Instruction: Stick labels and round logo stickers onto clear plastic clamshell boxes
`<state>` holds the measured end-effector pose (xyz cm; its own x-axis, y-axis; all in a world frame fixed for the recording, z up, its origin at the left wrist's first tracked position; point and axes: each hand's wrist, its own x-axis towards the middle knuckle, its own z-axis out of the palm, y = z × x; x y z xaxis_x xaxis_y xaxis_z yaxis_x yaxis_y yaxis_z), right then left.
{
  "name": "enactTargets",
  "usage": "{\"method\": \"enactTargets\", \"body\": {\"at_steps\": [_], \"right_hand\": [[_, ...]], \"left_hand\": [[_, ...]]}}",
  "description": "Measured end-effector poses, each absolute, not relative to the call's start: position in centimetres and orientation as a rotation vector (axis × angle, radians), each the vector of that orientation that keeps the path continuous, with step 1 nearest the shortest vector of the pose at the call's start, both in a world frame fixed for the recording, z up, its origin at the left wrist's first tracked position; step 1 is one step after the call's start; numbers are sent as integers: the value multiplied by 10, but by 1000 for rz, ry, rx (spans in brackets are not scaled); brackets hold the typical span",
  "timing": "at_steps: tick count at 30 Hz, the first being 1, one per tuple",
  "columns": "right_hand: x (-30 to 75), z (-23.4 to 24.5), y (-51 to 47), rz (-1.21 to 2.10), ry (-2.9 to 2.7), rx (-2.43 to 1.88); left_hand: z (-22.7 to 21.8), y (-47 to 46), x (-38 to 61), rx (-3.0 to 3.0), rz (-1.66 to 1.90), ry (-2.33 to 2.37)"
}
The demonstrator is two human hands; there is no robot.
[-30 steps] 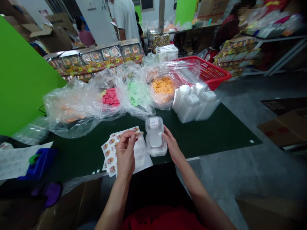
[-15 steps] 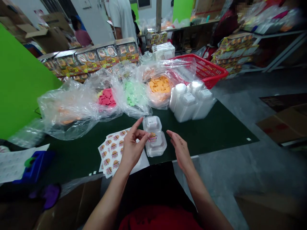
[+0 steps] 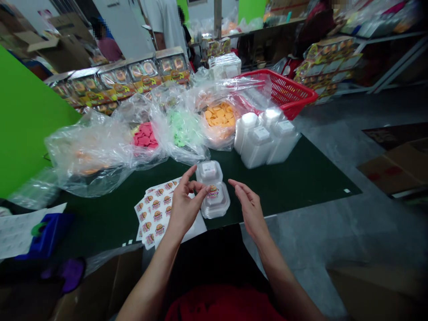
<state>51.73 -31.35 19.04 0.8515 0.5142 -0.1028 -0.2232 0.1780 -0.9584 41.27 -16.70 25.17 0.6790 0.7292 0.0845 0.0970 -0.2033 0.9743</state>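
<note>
Between the thumb and forefinger of my left hand (image 3: pixel 187 200) is a small burger sticker (image 3: pixel 213 191), held above a clear plastic clamshell box (image 3: pixel 216 210). The box lies opened out on the dark green table, its far half (image 3: pixel 209 170) carrying a white label. Whether the sticker touches the box I cannot tell. My right hand (image 3: pixel 249 205) hovers at the box's right side, fingers stretched out and nothing in it. Sheets of burger stickers (image 3: pixel 157 205) lie under and left of my left hand.
Stacked clear clamshell boxes (image 3: pixel 262 142) stand at the right rear. Plastic bags hold pink pieces (image 3: pixel 146 135), green pieces (image 3: pixel 180 129) and orange discs (image 3: pixel 220 115). Behind are a red basket (image 3: pixel 294 93) and packed display boxes (image 3: pixel 120 80). A blue holder (image 3: pixel 50 234) sits at left.
The view has shifted slightly, so the table's things sit a little further left. My hands keep nearly the same pose, with the sticker still in my left fingers.
</note>
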Motion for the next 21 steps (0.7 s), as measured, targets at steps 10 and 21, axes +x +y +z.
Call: {"method": "enactTargets", "body": {"at_steps": [10, 21], "right_hand": [[512, 191, -290, 399, -514, -1398], [506, 183, -284, 446, -537, -1413]], "left_hand": [[246, -175, 412, 1851, 698, 703], [222, -184, 400, 2150, 1008, 824]]}}
